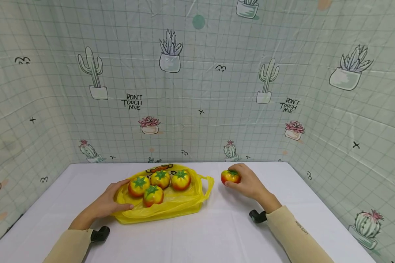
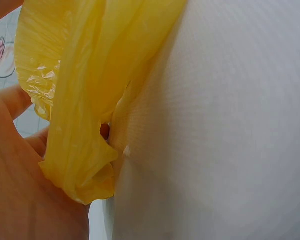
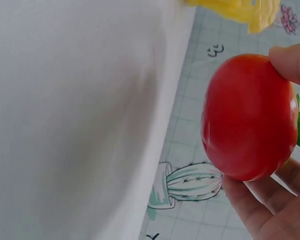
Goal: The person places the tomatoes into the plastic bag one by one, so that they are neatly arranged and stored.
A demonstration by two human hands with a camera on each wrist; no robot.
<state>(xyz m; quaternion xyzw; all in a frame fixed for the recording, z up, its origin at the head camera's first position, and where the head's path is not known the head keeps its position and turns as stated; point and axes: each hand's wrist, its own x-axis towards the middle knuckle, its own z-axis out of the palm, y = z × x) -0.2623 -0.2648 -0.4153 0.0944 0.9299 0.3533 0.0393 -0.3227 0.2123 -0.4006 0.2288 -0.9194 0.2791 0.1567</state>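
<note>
My right hand (image 1: 248,182) pinches a red and yellow tomato (image 1: 229,177) with a green leafy top. In the right wrist view, the smooth red underside of this tomato (image 3: 250,117) faces the camera, held above the table between thumb and fingers. A yellow plastic bag (image 1: 181,210) lies spread on the left half of the table, its mouth wide. Several similar tomatoes (image 1: 153,195) sit inside it, green tops up. At the bag's left end my left hand (image 1: 106,201) holds the rim between thumb and fingers; folds of yellow plastic (image 2: 85,100) partly hide those fingers in the left wrist view.
A white cloth covers the table (image 1: 214,237). Behind and at both sides hangs a gridded sheet (image 1: 200,91) printed with potted cacti. One bag handle (image 1: 210,186) sticks out to the right, toward the right hand. Each wrist carries a small black camera (image 1: 257,216).
</note>
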